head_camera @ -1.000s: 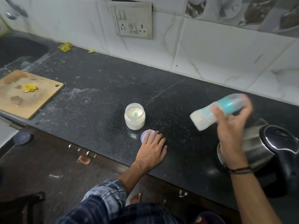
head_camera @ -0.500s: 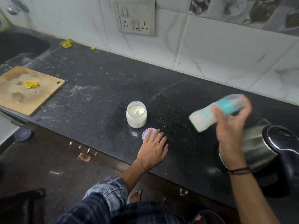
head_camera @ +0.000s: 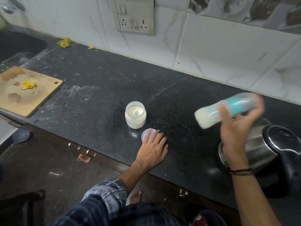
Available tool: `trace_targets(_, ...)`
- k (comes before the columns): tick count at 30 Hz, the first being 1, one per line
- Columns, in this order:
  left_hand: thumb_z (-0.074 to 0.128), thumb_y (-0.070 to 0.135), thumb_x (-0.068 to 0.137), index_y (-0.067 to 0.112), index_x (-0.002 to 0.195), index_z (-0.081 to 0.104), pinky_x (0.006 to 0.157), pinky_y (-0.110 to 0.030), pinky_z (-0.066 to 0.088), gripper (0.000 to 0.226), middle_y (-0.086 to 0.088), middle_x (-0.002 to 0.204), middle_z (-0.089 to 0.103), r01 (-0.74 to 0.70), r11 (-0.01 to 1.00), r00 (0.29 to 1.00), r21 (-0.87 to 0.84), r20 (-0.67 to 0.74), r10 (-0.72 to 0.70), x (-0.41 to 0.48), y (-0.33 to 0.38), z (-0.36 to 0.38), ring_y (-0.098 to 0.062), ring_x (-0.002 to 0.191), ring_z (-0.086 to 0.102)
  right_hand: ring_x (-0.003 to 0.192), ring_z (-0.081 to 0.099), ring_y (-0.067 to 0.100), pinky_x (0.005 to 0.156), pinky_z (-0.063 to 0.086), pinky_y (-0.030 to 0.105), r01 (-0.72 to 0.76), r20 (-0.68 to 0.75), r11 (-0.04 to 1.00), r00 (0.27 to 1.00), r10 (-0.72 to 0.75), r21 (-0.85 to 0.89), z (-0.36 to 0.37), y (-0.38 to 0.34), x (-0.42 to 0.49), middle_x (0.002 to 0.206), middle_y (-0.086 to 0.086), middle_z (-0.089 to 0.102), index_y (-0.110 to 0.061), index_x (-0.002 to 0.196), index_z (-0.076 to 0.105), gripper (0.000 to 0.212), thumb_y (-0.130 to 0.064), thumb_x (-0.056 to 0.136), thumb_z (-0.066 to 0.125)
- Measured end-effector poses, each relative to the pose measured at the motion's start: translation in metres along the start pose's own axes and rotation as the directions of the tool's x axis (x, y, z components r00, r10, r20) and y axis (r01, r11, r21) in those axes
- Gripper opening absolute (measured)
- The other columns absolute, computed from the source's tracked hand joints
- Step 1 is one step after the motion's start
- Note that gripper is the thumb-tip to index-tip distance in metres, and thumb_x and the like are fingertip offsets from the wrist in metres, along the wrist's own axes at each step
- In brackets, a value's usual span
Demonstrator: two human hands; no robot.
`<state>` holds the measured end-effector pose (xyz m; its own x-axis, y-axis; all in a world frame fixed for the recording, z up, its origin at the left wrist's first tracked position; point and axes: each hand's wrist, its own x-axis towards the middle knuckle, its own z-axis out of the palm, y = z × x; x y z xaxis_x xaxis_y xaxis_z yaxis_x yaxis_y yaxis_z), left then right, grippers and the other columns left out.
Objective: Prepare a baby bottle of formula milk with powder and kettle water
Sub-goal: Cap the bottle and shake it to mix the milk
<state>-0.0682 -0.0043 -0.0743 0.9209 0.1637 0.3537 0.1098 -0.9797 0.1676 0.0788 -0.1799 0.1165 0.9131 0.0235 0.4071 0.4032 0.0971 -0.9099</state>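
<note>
The right hand (head_camera: 236, 128) grips the baby bottle (head_camera: 228, 110), milky and blurred, long axis tilted, base toward the left hand (head_camera: 153, 149). That hand lies flat, fingers spread on the bench (head_camera: 97, 82), touching the lid (head_camera: 146, 135); the open powder jar (head_camera: 135, 117) stands just beyond. The kettle (head_camera: 268, 149) sits under the right wrist.

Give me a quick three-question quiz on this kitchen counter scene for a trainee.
1. True or false: the powder jar has its lid on.
2. Which hand holds the bottle? A) left B) right
3. Fill in: the left hand rests partly on the ____.

Key: 1 false, the jar is open with a scoop inside. 2 B, the right hand grips it, tilted and motion-blurred, above the counter near the kettle. 3 lid.
</note>
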Motion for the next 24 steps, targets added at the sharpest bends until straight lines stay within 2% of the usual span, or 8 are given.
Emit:
trace_targets(2, 0.047, 0.042, 0.106, 0.019, 0.122, 0.069, 0.118, -0.051, 0.039, 0.036, -0.003, 0.133, 0.065, -0.004, 1.000, 1.000, -0.001, -0.005, 0.004, 0.001, 0.000, 0.000, -0.027, 0.136, 0.053, 0.100, 0.069, 0.010, 0.086, 0.060, 0.029, -0.029, 0.106, 0.998, 0.994, 0.036, -0.061, -0.006, 0.005, -0.008, 0.128, -0.015, 0.061, -0.025, 0.146, 0.031, 0.076, -0.001, 0.091, 0.077)
trace_targets(6, 0.047, 0.042, 0.106, 0.019, 0.122, 0.069, 0.119, -0.051, 0.038, 0.035, -0.003, 0.133, 0.065, 0.011, 1.000, 1.000, 0.003, 0.003, -0.011, 0.001, 0.001, -0.001, -0.027, 0.137, 0.053, 0.115, 0.069, 0.022, 0.098, 0.059, 0.050, -0.096, -0.213, 0.985, 0.969, 0.126, 0.144, -0.005, 0.004, 0.003, 0.143, 0.011, 0.053, -0.030, 0.146, 0.032, 0.075, -0.022, 0.089, 0.080)
trace_targets(9, 0.047, 0.042, 0.106, 0.019, 0.122, 0.069, 0.119, -0.051, 0.038, 0.036, -0.003, 0.133, 0.065, 0.000, 1.000, 1.000, 0.006, 0.002, 0.000, 0.000, 0.000, 0.000, -0.026, 0.137, 0.053, 0.104, 0.070, 0.015, 0.086, 0.061, 0.033, -0.141, 0.069, 0.990, 0.988, 0.141, 0.002, -0.007, 0.010, -0.006, 0.133, 0.005, 0.057, -0.045, 0.140, 0.039, 0.072, -0.025, 0.086, 0.082)
trace_targets(10, 0.047, 0.043, 0.106, 0.020, 0.122, 0.070, 0.119, -0.051, 0.037, 0.036, -0.002, 0.133, 0.065, -0.001, 1.000, 1.000, 0.010, 0.000, 0.001, 0.001, 0.000, 0.000, -0.026, 0.137, 0.054, 0.101, 0.070, 0.013, 0.084, 0.060, 0.030, -0.129, 0.092, 0.992, 0.988, 0.128, 0.002, -0.009, 0.012, -0.009, 0.132, 0.003, 0.057, -0.045, 0.141, 0.041, 0.072, -0.024, 0.086, 0.084)
trace_targets(13, 0.047, 0.043, 0.106, 0.020, 0.123, 0.069, 0.120, -0.051, 0.035, 0.036, -0.002, 0.133, 0.065, 0.010, 1.000, 1.000, 0.023, 0.003, -0.010, 0.002, 0.001, -0.001, -0.026, 0.137, 0.053, 0.107, 0.067, 0.014, 0.095, 0.061, 0.045, -0.110, -0.085, 0.983, 0.989, 0.124, 0.148, -0.009, 0.015, -0.001, 0.136, 0.009, 0.056, -0.028, 0.148, 0.034, 0.081, -0.032, 0.086, 0.087)
trace_targets(17, 0.046, 0.043, 0.106, 0.020, 0.123, 0.069, 0.120, -0.051, 0.035, 0.037, -0.002, 0.133, 0.065, -0.001, 1.000, 1.000, 0.020, 0.009, 0.001, 0.000, 0.001, -0.002, -0.026, 0.137, 0.053, 0.104, 0.067, 0.012, 0.087, 0.059, 0.030, -0.079, 0.087, 0.997, 0.993, 0.079, 0.001, -0.004, 0.015, -0.007, 0.137, 0.001, 0.056, -0.032, 0.145, 0.036, 0.075, -0.020, 0.087, 0.083)
trace_targets(20, 0.046, 0.043, 0.106, 0.020, 0.122, 0.069, 0.119, -0.050, 0.036, 0.036, -0.002, 0.132, 0.065, 0.013, 1.000, 1.000, 0.013, 0.005, -0.013, 0.002, 0.001, -0.002, -0.026, 0.137, 0.053, 0.111, 0.064, 0.021, 0.097, 0.058, 0.048, -0.085, -0.115, 0.977, 0.987, 0.109, 0.196, -0.004, 0.014, 0.002, 0.147, 0.025, 0.047, -0.025, 0.146, 0.032, 0.077, -0.023, 0.087, 0.082)
trace_targets(24, 0.047, 0.042, 0.106, 0.020, 0.121, 0.069, 0.119, -0.050, 0.037, 0.035, -0.002, 0.132, 0.065, 0.005, 1.000, 1.000, 0.017, 0.009, -0.006, 0.001, 0.002, -0.003, -0.026, 0.136, 0.054, 0.103, 0.067, 0.014, 0.087, 0.059, 0.032, -0.061, 0.081, 0.998, 0.995, 0.058, 0.027, -0.004, 0.011, -0.004, 0.137, 0.014, 0.053, -0.033, 0.143, 0.035, 0.072, -0.017, 0.088, 0.079)
